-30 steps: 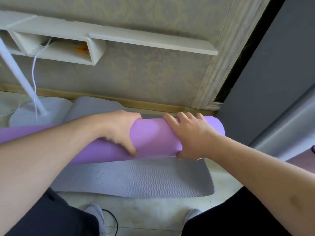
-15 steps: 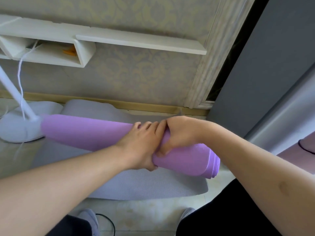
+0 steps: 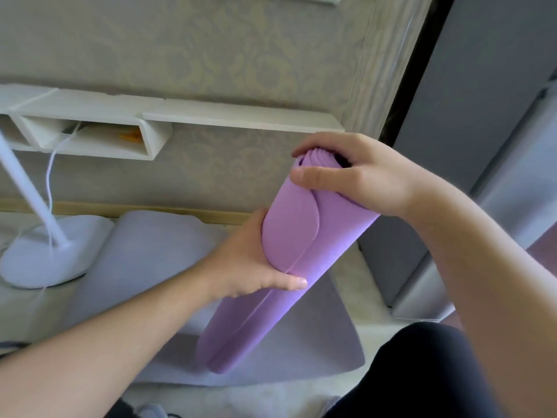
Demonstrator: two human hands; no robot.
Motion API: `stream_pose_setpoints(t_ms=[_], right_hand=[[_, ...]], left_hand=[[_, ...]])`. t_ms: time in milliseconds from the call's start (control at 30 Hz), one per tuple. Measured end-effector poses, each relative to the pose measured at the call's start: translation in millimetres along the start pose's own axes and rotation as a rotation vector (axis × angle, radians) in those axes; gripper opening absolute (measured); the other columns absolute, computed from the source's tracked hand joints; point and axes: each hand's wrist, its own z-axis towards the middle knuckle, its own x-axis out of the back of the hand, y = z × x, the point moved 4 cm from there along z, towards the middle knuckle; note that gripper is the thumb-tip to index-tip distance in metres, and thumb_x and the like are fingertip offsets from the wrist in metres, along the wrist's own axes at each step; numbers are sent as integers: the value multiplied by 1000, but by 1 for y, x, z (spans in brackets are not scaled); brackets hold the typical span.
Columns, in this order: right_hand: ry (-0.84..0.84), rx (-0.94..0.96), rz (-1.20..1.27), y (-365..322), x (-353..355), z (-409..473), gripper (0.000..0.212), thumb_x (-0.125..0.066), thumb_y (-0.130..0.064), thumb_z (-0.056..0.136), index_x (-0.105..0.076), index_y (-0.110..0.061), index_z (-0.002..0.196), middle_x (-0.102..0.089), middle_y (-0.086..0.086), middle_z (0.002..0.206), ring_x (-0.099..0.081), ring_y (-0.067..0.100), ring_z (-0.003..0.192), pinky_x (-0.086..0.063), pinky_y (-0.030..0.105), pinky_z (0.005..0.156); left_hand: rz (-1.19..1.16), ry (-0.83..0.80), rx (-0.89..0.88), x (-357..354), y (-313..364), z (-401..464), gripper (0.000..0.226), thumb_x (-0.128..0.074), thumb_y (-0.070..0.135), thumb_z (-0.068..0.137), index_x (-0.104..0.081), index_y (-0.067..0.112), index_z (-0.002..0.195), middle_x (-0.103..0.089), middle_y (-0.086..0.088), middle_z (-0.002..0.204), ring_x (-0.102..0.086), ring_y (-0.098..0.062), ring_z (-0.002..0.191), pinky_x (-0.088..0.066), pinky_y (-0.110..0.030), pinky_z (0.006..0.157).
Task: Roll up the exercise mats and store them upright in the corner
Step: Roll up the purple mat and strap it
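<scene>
The rolled purple mat (image 3: 301, 267) is held off the floor, tilted steeply with its top end up and to the right. My right hand (image 3: 361, 179) grips that top end, fingers curled over the spiral edge. My left hand (image 3: 253, 260) clasps the roll at its middle, thumb across the loose flap. Beneath it a grey mat (image 3: 331, 342) lies flat and unrolled on the floor, running back to the wall.
A white lamp base (image 3: 45, 260) with a slanted pole and cord stands on the floor at the left. White wall shelves (image 3: 144, 128) hang on the patterned wall. A grey door or cabinet panel (image 3: 482, 116) fills the right side. My dark trouser legs show below.
The purple roll was lying nearly level across the grey mat; now it is lifted and swung to steep tilt, right hand shifted to its top end, left hand at mid-roll.
</scene>
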Motion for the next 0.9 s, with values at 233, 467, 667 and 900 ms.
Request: stream_pose_setpoints(t_ms=[233, 467, 667, 900], right_hand=[[-43, -19, -259, -39, -33, -3, 29, -70, -59, 77, -70, -42, 101, -71, -19, 102, -64, 10, 102, -58, 42, 89], [-101, -58, -382, -31, -88, -10, 34, -59, -66, 82, -61, -43, 106, -58, -12, 105, -58, 20, 104, -52, 41, 89], [-172, -128, -482, -29, -104, -4, 42, -39, -69, 95, -46, -31, 112, -45, -5, 104, -46, 27, 106, -39, 42, 84], [-204, -209, -514, -35, -124, 26, 75, -16, -85, 91, -51, -31, 130, -47, 1, 120, -42, 29, 117, -37, 50, 95]], left_hand=[[-102, 22, 69, -11, -4, -39, 104, -106, 26, 55, -46, 48, 138, -67, 34, 116, -61, 19, 104, -50, -4, 76], [-39, 56, 112, -8, -17, -62, 104, -102, 30, 59, -35, 53, 136, -62, 33, 118, -55, 24, 103, -48, -2, 73], [-58, 93, 52, 3, -7, -58, 106, -100, 39, 61, -37, 44, 146, -62, 34, 122, -57, 20, 110, -48, -4, 78], [-143, 293, -11, 26, 14, -47, 80, -100, 31, 64, -53, 41, 127, -71, 26, 111, -68, 7, 102, -50, -10, 75]])
